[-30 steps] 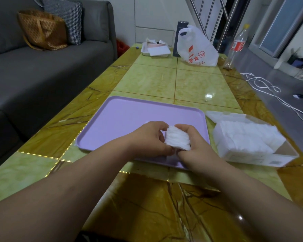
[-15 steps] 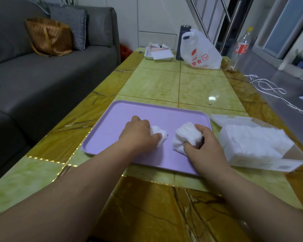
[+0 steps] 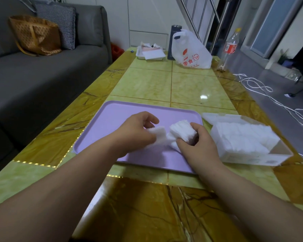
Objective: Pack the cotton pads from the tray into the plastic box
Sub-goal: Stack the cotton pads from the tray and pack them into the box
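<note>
A lilac tray (image 3: 115,116) lies on the green and brown table in front of me. Over its right half my left hand (image 3: 136,131) pinches a few white cotton pads (image 3: 158,135) between thumb and fingers. Just to the right, my right hand (image 3: 198,147) grips a thicker stack of cotton pads (image 3: 181,129) held on edge. The two bundles nearly touch. Right of the tray stands the open plastic box (image 3: 276,152), packed with rows of white pads (image 3: 241,137); its lid (image 3: 215,117) lies folded back behind it.
At the table's far end stand a white plastic bag (image 3: 191,51), a dark flask (image 3: 175,32), a small tray of papers (image 3: 150,53) and a clear bottle (image 3: 230,48). A grey sofa (image 3: 33,75) runs along the left. White cables (image 3: 269,100) lie on the floor at right.
Both hands first held one bundle together, then split it. My left hand has now lifted its smaller share and brought it back toward the stack in my right hand.
</note>
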Available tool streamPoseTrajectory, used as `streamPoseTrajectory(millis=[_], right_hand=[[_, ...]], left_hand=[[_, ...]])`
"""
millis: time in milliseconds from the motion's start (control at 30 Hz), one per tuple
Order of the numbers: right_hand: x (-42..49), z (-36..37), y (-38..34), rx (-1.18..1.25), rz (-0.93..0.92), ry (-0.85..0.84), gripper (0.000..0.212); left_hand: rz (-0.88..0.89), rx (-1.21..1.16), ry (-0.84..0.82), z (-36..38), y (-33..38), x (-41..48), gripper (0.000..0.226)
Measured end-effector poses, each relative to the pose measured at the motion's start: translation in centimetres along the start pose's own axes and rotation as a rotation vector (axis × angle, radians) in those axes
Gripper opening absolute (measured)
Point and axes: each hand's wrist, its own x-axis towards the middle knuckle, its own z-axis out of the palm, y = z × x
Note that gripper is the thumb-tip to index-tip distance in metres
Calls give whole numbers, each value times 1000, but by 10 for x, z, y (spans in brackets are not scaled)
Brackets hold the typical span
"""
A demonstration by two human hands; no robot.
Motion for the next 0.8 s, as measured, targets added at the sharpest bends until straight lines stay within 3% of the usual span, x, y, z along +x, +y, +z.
streamPoseTrajectory(millis=[100,200,333,500,633,800], right_hand=[[1,0,1,34,4,-25,65],[2,-1,3,91,18,-104,66],[4,-6,5,83,-2,-194,73],[7,-12,8,57,-28,-245,53],[8,-13,9,41,-46,-280,51],[3,-19,4,-71,-32,-449,95]], left_hand=[[28,-139,-169,-5,7,-3,46],[53,-98,-279,5,2,-4,42],[125,-42,-131,16,-5,-3,29],[146,-18,-92,18,-5,-3,25],[123,15,-45,19,-7,-1,25],[114,36,-54,24,-7,-2,34]])
